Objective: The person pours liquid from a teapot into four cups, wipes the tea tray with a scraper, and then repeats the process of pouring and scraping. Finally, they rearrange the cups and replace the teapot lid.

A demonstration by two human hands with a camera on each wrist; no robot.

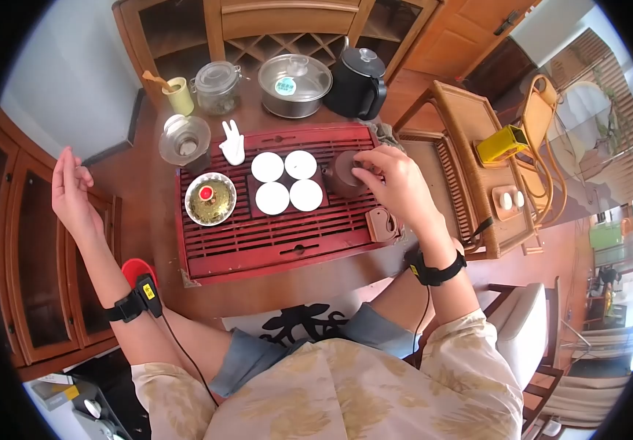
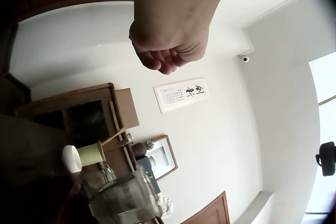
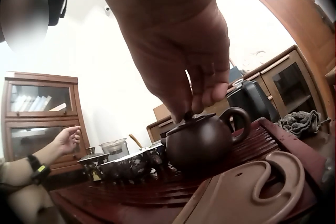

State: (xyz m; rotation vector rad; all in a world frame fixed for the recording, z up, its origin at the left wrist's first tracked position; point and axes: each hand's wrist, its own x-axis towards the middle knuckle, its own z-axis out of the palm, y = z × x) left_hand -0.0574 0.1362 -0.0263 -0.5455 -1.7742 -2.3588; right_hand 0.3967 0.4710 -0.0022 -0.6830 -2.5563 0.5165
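Observation:
My right hand [image 1: 397, 182] pinches the knob of a teapot lid [image 3: 185, 124] between thumb and fingertips. The dark brown teapot [image 3: 199, 145] stands on the right part of a red slatted tea tray [image 1: 258, 253]; its lid sits at the opening, slightly tilted in the right wrist view. My left hand [image 1: 74, 192] is raised in the air left of the table, fingers loosely bent, holding nothing. Several cups with white tops [image 1: 272, 198] are grouped mid-tray, left of the teapot. A brown clay piece with a curved cutout [image 3: 252, 192] lies near the tray's right front corner.
On the tray's left are a bowl of tea leaves [image 1: 217, 211] with a red item and a white hand figurine [image 1: 232, 143]. Behind stand a glass jar [image 1: 217, 92], a lidded steel pot [image 1: 294, 92] and a black kettle [image 1: 359, 77]. A wooden cart [image 1: 470, 110] is at right.

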